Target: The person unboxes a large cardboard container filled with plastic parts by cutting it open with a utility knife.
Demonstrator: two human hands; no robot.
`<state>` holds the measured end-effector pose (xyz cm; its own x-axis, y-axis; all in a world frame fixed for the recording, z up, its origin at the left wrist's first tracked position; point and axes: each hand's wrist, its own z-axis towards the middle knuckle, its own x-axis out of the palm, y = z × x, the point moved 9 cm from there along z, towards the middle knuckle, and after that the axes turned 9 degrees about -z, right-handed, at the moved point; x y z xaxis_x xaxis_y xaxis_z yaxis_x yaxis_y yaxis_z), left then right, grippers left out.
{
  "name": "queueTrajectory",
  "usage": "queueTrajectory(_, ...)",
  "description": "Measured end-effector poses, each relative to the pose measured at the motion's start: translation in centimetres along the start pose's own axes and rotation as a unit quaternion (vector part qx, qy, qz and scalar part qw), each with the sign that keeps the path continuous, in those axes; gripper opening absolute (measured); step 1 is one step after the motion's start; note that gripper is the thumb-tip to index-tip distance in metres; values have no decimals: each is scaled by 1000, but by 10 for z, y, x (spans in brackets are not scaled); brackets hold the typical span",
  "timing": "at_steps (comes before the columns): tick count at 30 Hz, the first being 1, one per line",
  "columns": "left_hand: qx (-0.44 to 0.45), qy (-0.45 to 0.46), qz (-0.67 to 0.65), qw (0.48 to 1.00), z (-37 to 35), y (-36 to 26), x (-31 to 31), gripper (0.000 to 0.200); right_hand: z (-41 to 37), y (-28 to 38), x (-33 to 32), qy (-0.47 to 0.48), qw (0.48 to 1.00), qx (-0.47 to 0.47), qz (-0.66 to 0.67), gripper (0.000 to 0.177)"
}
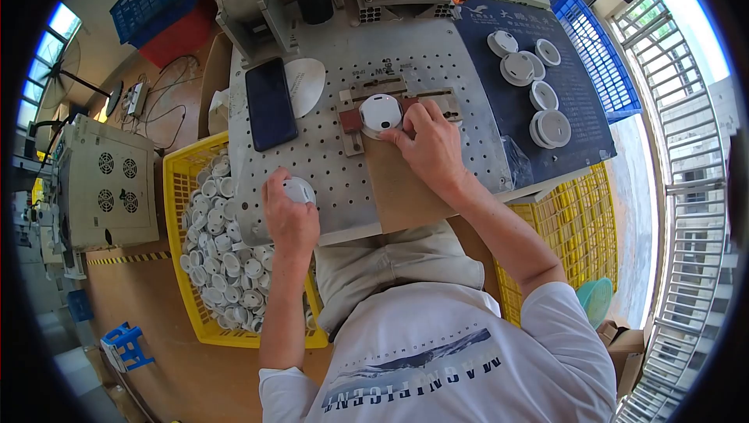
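Note:
My left hand (289, 212) is closed round a white round part (299, 190) near the front left edge of the perforated metal plate (335, 181). My right hand (429, 142) has thumb and fingertips pressed on the edge of another white disc (381, 113), which lies in the fixture (353, 142) at the plate's centre. This disc has small dark holes on its face. A brown sheet (398, 189) extends from the fixture toward my body, partly beneath my right wrist.
A black phone (271, 104) and a pale oval sheet (305, 86) lie left of the fixture. Several white parts (550, 129) rest on the dark board (573, 103) at right. A yellow basket (173, 189) full of white parts stands at left; another yellow basket (605, 228) is at right.

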<state>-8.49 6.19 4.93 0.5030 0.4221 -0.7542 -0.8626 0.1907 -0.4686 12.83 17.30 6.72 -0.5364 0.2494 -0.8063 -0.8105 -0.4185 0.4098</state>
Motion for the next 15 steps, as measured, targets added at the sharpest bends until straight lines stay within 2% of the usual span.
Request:
queueTrajectory(2, -38, -14, -39, 998, -3, 12, 0, 37, 0, 1, -1, 5, 1000, 3, -3, 37)
queueTrajectory(5, -49, -35, -84, 995, -10, 18, -19, 42, 0, 1, -2, 4, 1000, 7, -2, 37)
queueTrajectory(7, -106, -49, -69, 991, -22, 34, -52, 40, 0, -1, 0, 12, 1000, 10, 4, 37)
queueTrajectory(9, -168, -110, -36, 979, -48, 72, -93, 37, 1, -3, 3, 21, 1000, 18, 11, 37)
queueTrajectory(13, -275, -173, 119, 938, -134, 189, -169, 37, 0, -6, 4, 22, 999, 18, 23, 36)
queueTrajectory(15, -276, -186, 142, 933, -138, 196, -187, 37, 0, -8, 6, 26, 999, 22, 23, 36)
